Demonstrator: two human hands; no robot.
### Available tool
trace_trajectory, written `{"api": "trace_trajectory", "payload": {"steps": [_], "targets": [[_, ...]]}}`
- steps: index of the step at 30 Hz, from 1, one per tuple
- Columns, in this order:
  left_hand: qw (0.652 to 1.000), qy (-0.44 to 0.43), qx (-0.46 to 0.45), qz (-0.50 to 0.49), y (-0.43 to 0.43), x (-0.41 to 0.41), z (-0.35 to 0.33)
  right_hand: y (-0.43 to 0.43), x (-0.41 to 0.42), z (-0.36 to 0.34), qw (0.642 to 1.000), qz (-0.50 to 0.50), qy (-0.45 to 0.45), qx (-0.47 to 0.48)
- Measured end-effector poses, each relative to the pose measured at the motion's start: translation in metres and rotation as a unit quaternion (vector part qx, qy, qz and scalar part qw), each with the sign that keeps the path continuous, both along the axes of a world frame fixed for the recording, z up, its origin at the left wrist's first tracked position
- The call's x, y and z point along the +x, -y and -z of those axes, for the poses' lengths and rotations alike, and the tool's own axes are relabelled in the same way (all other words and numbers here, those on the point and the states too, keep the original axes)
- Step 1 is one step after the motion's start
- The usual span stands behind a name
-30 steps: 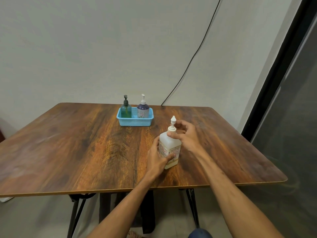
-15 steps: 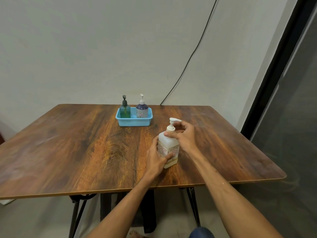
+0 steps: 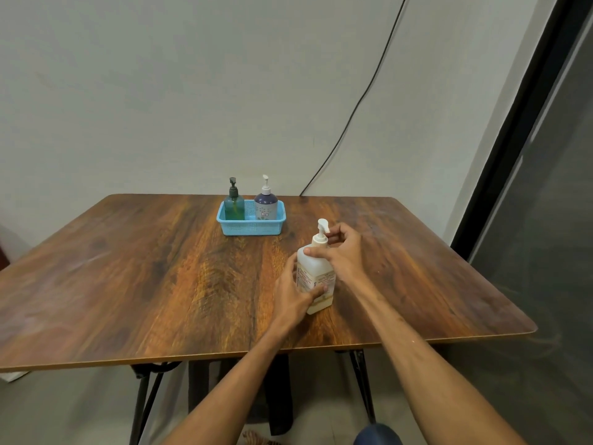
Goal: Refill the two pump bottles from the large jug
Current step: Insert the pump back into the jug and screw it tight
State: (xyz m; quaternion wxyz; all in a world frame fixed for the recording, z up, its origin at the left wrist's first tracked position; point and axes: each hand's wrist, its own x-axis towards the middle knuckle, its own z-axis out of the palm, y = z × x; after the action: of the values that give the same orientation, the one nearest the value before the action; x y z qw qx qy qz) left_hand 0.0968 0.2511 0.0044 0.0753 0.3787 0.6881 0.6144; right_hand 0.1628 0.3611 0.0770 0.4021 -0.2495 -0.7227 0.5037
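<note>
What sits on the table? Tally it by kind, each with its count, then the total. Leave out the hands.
Pump bottles: 3 (green bottle, purple bottle, white bottle)
Baskets: 1 (blue basket)
Total: 4

Left hand [image 3: 293,297] curls in a low grip, right hand [image 3: 345,255] curls higher.
</note>
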Motion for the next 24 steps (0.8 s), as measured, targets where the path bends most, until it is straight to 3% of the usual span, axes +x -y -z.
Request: {"api": "trace_trajectory", "payload": {"steps": [6,12,18,24], "targets": [[1.000,-0.003,0.000,-0.002,0.002,-0.001,0.001,-0.008,0.006,0.000,0.997,-0.070,0.020,-0.007],[1.000,-0.003,0.010,0.002,0.001,0.000,0.001,0.003,0.000,-0.001,1.000,0.010,-0.010,-0.004],[1.000,0.000,0.005,-0.001,0.001,-0.002,0.000,-0.003,0.004,-0.002,0.998,-0.064,0.009,0.009],[1.000,-0.005,0.003,0.006,0.000,-0.003,0.002,0.006,-0.001,-0.002,1.000,0.008,-0.006,0.009]]}}
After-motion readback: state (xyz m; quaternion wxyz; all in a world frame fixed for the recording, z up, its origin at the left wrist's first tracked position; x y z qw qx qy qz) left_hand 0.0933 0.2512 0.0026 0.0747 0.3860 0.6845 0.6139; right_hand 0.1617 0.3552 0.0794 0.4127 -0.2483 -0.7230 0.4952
